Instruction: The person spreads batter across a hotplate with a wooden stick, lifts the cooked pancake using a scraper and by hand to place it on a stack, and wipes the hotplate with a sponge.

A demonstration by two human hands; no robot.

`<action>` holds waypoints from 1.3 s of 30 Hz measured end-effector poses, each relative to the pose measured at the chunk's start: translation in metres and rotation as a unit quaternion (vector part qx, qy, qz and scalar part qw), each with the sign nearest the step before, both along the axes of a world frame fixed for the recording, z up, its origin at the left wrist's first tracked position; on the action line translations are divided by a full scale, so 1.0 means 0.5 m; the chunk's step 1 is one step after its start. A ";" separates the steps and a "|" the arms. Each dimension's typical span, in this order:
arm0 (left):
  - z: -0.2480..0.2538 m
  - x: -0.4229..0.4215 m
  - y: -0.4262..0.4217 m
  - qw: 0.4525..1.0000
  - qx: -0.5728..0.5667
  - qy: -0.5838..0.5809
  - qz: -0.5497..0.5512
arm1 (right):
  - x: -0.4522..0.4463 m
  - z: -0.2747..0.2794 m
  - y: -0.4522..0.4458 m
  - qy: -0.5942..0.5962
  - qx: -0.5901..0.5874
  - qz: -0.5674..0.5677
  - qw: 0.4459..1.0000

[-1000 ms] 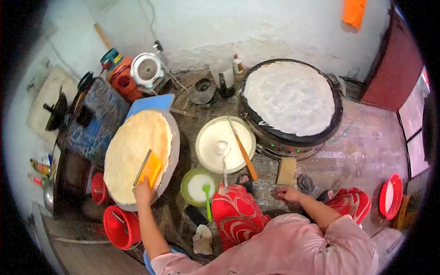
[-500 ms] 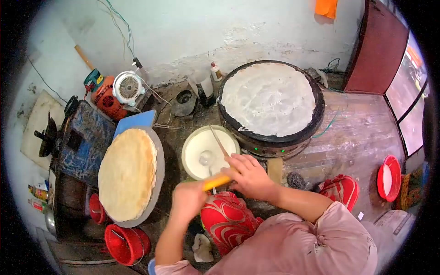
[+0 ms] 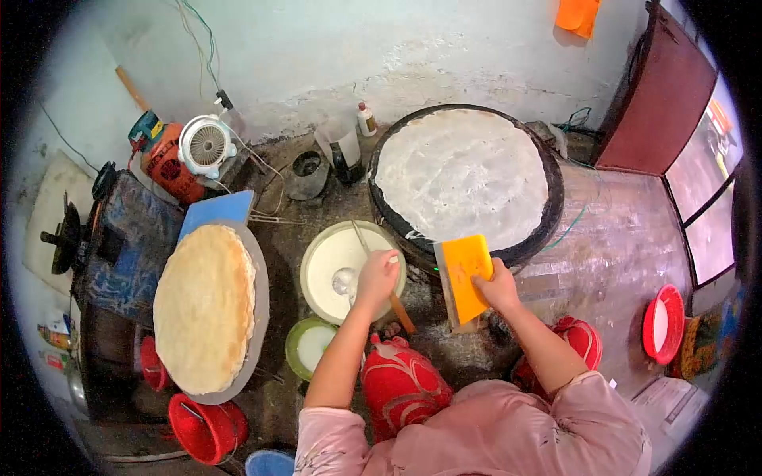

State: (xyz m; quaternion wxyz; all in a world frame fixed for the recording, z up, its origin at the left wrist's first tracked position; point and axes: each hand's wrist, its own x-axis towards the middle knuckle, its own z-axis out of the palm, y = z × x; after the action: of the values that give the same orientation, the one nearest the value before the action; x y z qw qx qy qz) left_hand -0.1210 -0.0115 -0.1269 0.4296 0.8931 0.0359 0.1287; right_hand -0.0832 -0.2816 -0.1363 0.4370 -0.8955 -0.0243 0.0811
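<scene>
My right hand grips a yellow scraper with a straight pale edge, held upright at the near rim of the round black griddle. A thin white sheet of batter covers most of the griddle. Over the near right side of a bowl of white batter, my left hand is closed; what its fingers hold, if anything, is hidden. Passing beneath that hand, a long wooden-handled tool lies across the bowl. A ladle sits in the batter.
At left, a stack of round flatbreads rests on a grey board. A green bowl and a red bucket stand nearby. A red basin is at far right, and a white fan stands behind.
My hands have separated. The right has carried the yellow scraper right to the griddle's near rim, and the left has moved up over the batter bowl. The view has shifted slightly.
</scene>
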 end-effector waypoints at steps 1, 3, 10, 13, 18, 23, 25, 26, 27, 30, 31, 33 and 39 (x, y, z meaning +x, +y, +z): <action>-0.004 0.022 -0.007 1.000 -0.002 0.002 0.001 | 0.006 -0.004 0.002 0.018 -0.003 -0.007 1.000; -0.031 0.059 -0.011 1.000 -0.019 -0.009 0.009 | 0.012 0.018 0.018 0.032 -0.013 -0.013 0.999; -0.074 0.151 -0.022 0.990 0.083 0.105 0.051 | 0.060 0.039 0.107 -0.003 -0.067 0.023 0.997; -0.100 0.162 -0.024 0.987 0.127 0.079 0.058 | 0.072 0.030 0.129 -0.028 -0.082 0.037 0.996; -0.187 0.163 -0.014 0.979 0.186 -0.049 0.067 | 0.088 0.037 0.129 -0.003 -0.033 0.058 0.998; -0.194 0.134 -0.025 0.891 0.378 -0.233 0.096 | 0.082 0.073 0.086 -0.045 0.003 0.113 0.993; -0.151 0.113 -0.033 0.798 0.530 -0.271 0.093 | 0.071 0.113 0.071 -0.024 -0.008 0.129 0.991; -0.109 0.099 -0.040 0.948 0.238 -0.177 0.111 | 0.065 0.128 0.062 -0.021 0.008 0.144 0.989; -0.069 0.085 -0.047 0.988 -0.083 -0.063 0.118 | 0.061 0.140 0.052 -0.017 0.022 0.160 0.987; -0.041 0.044 -0.031 0.903 -0.408 0.090 0.100 | 0.047 0.151 0.010 -0.038 0.037 0.200 0.978; -0.038 0.018 -0.015 0.896 -0.419 0.122 0.086 | 0.043 0.153 -0.004 -0.054 0.055 0.222 0.972; -0.028 -0.051 0.017 0.866 -0.453 0.123 0.173 | 0.033 0.190 -0.034 0.017 0.066 0.225 0.972; -0.088 -0.307 0.171 0.872 0.257 0.320 0.267 | 0.028 0.202 -0.148 0.078 -0.002 0.209 0.975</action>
State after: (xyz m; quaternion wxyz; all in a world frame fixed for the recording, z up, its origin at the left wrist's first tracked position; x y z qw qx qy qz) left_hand -0.2746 0.0741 -0.1708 0.0997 0.9208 0.3738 -0.0493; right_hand -0.0691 -0.3554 -0.0350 0.4093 -0.8622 -0.1771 0.2401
